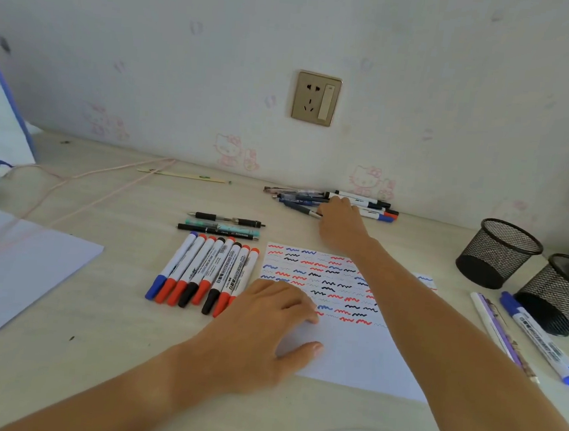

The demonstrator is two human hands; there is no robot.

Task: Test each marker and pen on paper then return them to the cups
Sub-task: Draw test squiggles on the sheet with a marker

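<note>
Right hand (339, 225) reaching over far heap of loose pens and markers (332, 202), fingers hidden, grip untellable. Left hand (266, 323) spread flat on scribbled white paper (360, 352). Two black mesh cups (500, 254) well right; capped whiteboard markers (202, 273) beside left hand on pale surface (93, 336).

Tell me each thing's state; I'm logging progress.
Left hand: flat, pressing the paper.
Right hand: reaching into the far pen pile.
Paper: upper part scribbled, lower part blank.
Cups: upright, apparently empty.
Marker row: capped, lying flat.
</note>
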